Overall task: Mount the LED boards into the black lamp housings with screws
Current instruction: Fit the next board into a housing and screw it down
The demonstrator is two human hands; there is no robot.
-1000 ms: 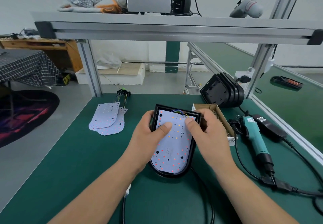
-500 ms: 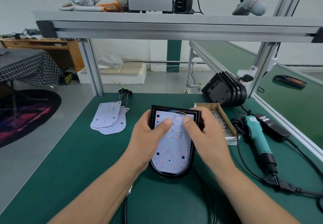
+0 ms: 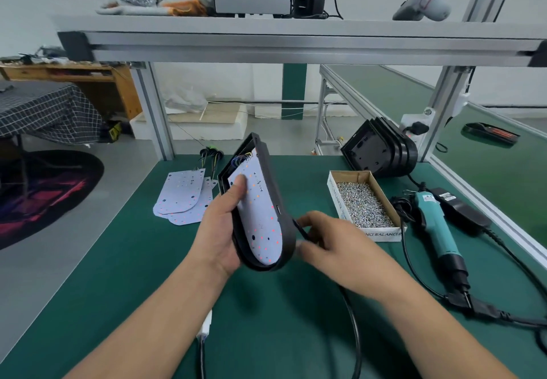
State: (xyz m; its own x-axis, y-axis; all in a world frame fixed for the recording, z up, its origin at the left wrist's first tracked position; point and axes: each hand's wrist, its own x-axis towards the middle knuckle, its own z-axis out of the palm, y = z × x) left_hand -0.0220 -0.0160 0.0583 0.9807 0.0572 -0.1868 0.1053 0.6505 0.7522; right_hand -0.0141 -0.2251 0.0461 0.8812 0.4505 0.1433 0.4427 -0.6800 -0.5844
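Above the middle of the green tabletop (image 3: 118,275), a black lamp housing (image 3: 282,195) with an LED board (image 3: 257,215) seated inside is held off the surface, tilted up on its edge

Left hand (image 3: 220,230) grips the housing's left rim, thumb pressed on the board near its upper end, the other fingers hidden behind the housing. Right hand (image 3: 328,242) is blurred at the housing's 4 o'clock side, fingers bent beside a black cable (image 3: 299,228) at the rim; whether they pinch it cannot be told. Spare boards (image 3: 180,198) lie at 10 o'clock, a box of screws (image 3: 381,233) at 3 o'clock, a teal electric screwdriver (image 3: 438,224) just beyond it, and a stack of housings (image 3: 379,153) at 1 o'clock
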